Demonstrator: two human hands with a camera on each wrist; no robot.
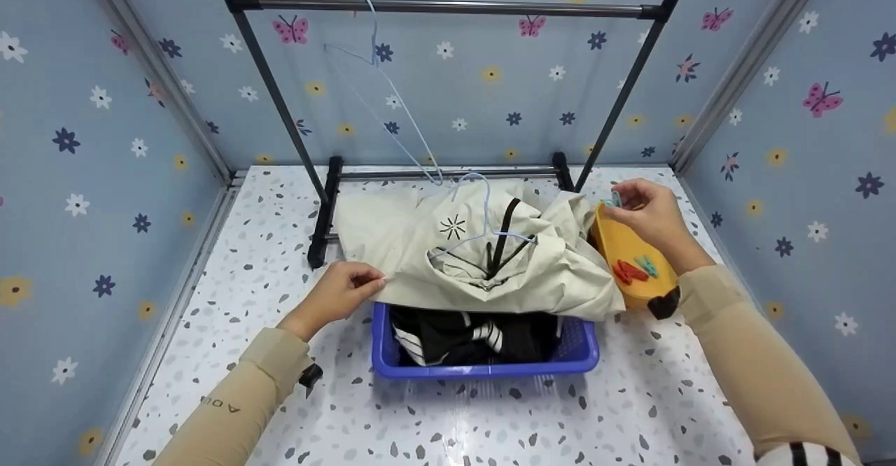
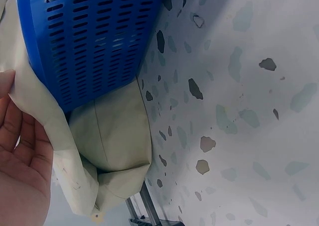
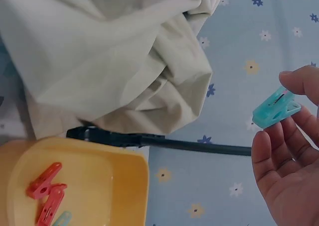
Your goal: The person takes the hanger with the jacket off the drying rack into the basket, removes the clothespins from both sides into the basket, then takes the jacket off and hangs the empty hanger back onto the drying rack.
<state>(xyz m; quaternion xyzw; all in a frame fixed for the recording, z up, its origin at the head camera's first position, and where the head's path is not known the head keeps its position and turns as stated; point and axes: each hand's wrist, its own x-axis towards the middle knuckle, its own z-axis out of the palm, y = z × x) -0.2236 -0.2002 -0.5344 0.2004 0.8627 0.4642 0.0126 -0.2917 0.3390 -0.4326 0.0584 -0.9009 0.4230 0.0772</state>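
A cream garment (image 1: 413, 263) with black cords lies across the back of a blue plastic basket (image 1: 483, 369). A light blue hanger (image 1: 486, 207) sits in its neck opening, hook upward. My left hand (image 1: 339, 290) pinches the garment's left edge between thumb and fingers, also seen close in the left wrist view. Above the far end of a yellow bin (image 1: 633, 242), my right hand (image 1: 651, 214) holds a teal clothespin (image 3: 275, 108) between thumb and fingers. Red clothespins (image 3: 47, 196) and another teal clothespin (image 1: 647, 266) lie in the bin.
Behind the garment stands a black clothes rack (image 1: 448, 5), with a second light blue hanger (image 1: 406, 95) hanging from its bar. Dark clothes with white stripes (image 1: 462, 340) fill the basket. Flower-patterned walls (image 1: 791, 172) enclose the speckled surface (image 1: 336, 410) on three sides.
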